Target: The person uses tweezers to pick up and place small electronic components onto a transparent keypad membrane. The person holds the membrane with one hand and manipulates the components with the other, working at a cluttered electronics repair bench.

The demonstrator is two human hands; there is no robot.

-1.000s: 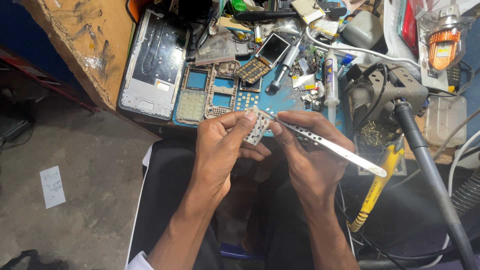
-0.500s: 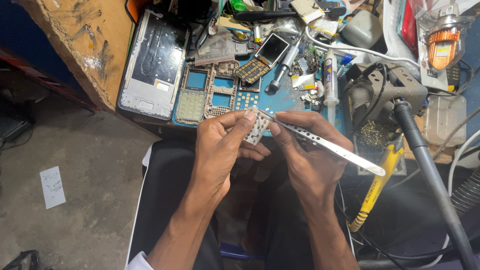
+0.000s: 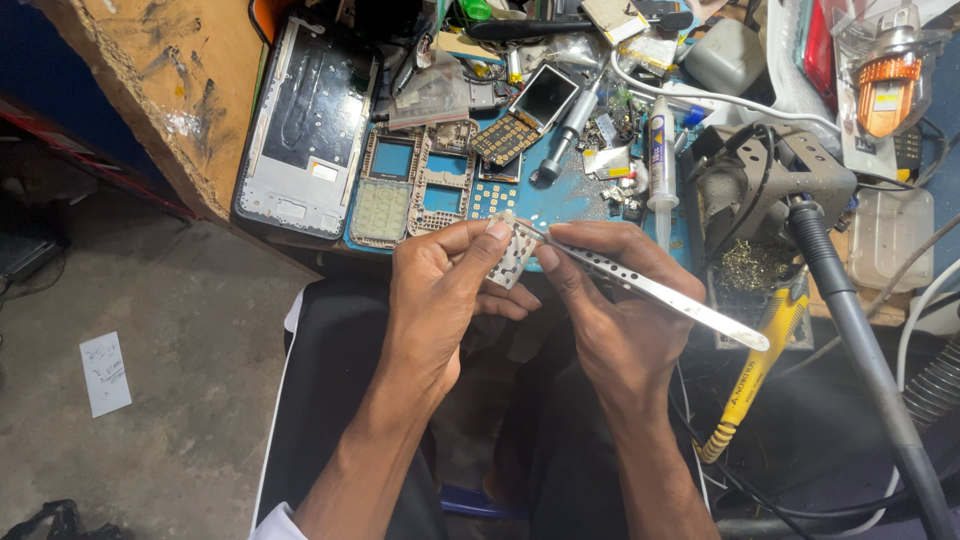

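**A:** At the centre of the frame, what are the hands doing?

**B:** The left hand (image 3: 440, 285) pinches a small pale keypad sheet (image 3: 512, 258) between thumb and fingertips. The sheet sits just below the front edge of the blue work mat (image 3: 560, 205), tilted, with its long axis running from upper right to lower left.

**A:** And the other hand?

**B:** The right hand (image 3: 610, 310) is closed around a pair of metal tweezers (image 3: 650, 290). Their long axis runs diagonally: the tips point to the upper left and meet the top of the keypad sheet, while the broad back end points to the lower right of the frame.

**A:** What lies around them?

**B:** Above the hands, on the mat, rest two phone keypad frames (image 3: 410, 190) side by side, with a large phone back frame (image 3: 305, 130) to their left. A small phone circuit board with a screen (image 3: 525, 115) lies higher up, beside a dark screwdriver (image 3: 568, 135). A white syringe (image 3: 660, 160) points down toward the right hand. At the right of the frame a yellow-handled tool (image 3: 750, 385) hangs diagonally.
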